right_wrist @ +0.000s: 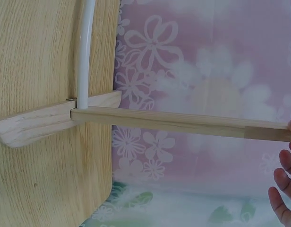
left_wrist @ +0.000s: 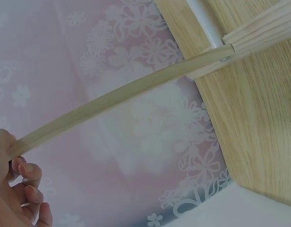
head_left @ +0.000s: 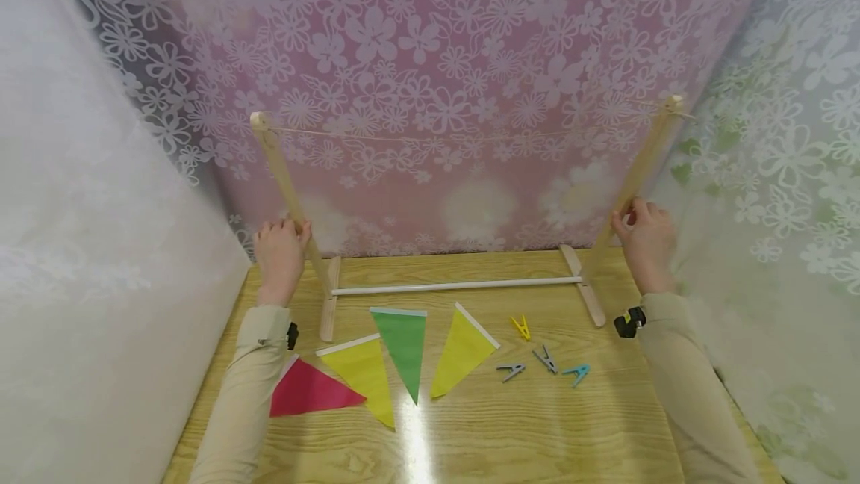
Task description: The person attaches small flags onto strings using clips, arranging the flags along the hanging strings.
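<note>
A wooden stand has two upright posts joined near the base by a white rod (head_left: 457, 286), with a thin string (head_left: 403, 140) strung between their tops. My left hand (head_left: 280, 256) pinches the left post (head_left: 285, 179) partway up, thumb on its inner side. On the other side, my right hand (head_left: 648, 245) pinches the right post (head_left: 641, 163) at a similar height. Both wrist views show the fingers at the post's edge; part of each grip is cut off by the frame. The left foot (head_left: 328, 320) and right foot (head_left: 591, 305) rest on the table.
In front of the stand lie a red pennant (head_left: 312, 388), a green pennant (head_left: 403, 342) and two yellow pennants, one left (head_left: 366, 372), one right (head_left: 463, 349). Right of them are a yellow clothespin (head_left: 522, 327), two grey ones and a blue clothespin (head_left: 578, 373). Flowered curtains (head_left: 430, 58) surround the table.
</note>
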Demonstrator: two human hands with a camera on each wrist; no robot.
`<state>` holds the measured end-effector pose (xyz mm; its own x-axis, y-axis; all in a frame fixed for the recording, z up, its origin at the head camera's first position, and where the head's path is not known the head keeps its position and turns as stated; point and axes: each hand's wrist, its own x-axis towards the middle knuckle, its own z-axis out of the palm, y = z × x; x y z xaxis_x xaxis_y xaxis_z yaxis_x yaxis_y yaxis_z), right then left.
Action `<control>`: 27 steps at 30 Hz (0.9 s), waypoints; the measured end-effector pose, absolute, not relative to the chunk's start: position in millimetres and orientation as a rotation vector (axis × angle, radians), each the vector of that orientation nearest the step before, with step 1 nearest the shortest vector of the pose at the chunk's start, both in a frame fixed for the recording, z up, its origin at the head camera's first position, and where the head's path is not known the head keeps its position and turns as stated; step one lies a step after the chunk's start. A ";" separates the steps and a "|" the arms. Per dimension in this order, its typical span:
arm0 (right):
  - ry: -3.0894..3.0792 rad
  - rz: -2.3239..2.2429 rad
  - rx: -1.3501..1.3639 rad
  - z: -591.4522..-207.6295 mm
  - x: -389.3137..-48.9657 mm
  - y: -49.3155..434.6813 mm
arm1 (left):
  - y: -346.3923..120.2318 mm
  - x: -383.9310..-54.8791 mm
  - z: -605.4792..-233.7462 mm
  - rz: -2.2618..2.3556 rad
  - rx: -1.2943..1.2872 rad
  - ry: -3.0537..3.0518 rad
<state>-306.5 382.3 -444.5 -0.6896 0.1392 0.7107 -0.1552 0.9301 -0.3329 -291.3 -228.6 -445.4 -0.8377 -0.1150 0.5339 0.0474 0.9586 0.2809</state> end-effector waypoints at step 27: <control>-2.298 0.435 0.071 -440.3 -303.8 369.0 | -245.2 -284.6 -441.6 -0.394 0.053 -2.507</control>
<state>-303.8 369.0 -440.3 -0.6939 0.0829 0.7153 -0.1842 0.9399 -0.2876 -284.6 -245.2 -441.6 -0.8225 -0.1258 0.5546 0.0503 0.9554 0.2911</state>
